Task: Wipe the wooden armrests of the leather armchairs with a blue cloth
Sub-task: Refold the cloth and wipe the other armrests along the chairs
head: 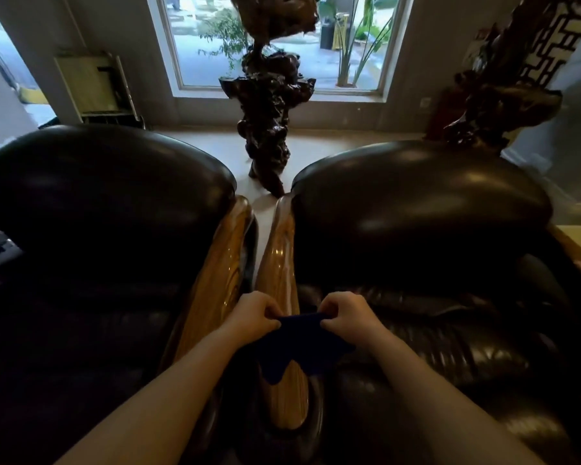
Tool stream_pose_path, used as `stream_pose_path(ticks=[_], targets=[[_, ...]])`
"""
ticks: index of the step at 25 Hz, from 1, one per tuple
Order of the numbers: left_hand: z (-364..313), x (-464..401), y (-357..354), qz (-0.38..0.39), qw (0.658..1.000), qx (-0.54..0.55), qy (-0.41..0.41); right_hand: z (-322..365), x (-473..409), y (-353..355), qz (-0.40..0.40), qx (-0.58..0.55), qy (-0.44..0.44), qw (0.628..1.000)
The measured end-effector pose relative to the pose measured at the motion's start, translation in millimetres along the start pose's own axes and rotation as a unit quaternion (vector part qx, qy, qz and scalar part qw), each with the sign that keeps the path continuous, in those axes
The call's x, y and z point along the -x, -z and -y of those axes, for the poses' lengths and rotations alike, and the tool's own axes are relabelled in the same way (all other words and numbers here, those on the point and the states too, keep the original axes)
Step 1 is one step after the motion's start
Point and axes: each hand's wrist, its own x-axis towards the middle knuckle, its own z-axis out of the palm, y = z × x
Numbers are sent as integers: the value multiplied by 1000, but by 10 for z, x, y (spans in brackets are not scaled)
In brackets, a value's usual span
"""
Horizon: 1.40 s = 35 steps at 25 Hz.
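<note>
Both hands hold a dark blue cloth (297, 344) above the right chair's wooden armrest (279, 263). The left hand (254, 313) and right hand (344, 315) each pinch its top edge with curled fingers, so it hangs stretched crosswise over the armrest. That armrest runs lengthwise away toward the window (279, 41), beside the left chair's armrest (222, 273).

count: 2 leather armchairs, left armchair (91, 209) and right armchair (423, 216). 2 wooden armrests in the gap between them, left armrest (215, 280) and right armrest (279, 263). 1 blue cloth (299, 344). 2 hands, left hand (254, 317) and right hand (344, 315). 2 dark gnarled wood carvings, centre carving (269, 105) and right carving (503, 82). 1 window (282, 41).
</note>
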Motion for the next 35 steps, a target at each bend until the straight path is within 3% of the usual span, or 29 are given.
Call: stream_pose_path(ticks=[7, 11, 17, 19, 21, 22, 23, 26, 28, 35], targets=[[815, -597, -556, 43, 998, 10, 38, -555, -507, -840, 48, -23, -67, 996], [1289, -1141, -860, 31, 999, -8, 43, -926, -1023, -1233, 71, -24, -74, 994], [1676, -1875, -1058, 9, 1000, 2, 17, -1320, -1714, -1546, 13, -18, -33, 999], [1722, -1929, -1146, -90, 996, -18, -18, -1378, -1851, -1623, -26, 3, -11, 1000], [1797, -1839, -1332, -246, 967, -41, -53, -1444, -1801, -1810, -153, 53, 12, 987], [1836, -1754, -1447, -284, 955, -64, -56, -1468, -1722, -1947, -212, 88, 17, 973], [1873, -1665, -1574, -289, 950, -104, -55, -1474, -1620, -2100, -238, 118, 19, 964], [1971, -1549, -1935, -231, 943, -229, -65, -1520, -1490, -2542, -173, 157, 31, 972], [1975, -1611, -2009, -201, 954, -217, -40, -1554, -1553, -2690, -161, 168, 13, 972], [2018, -1822, -1994, -213, 957, -196, -13, -1592, -1744, -2690, -177, 163, 25, 970]])
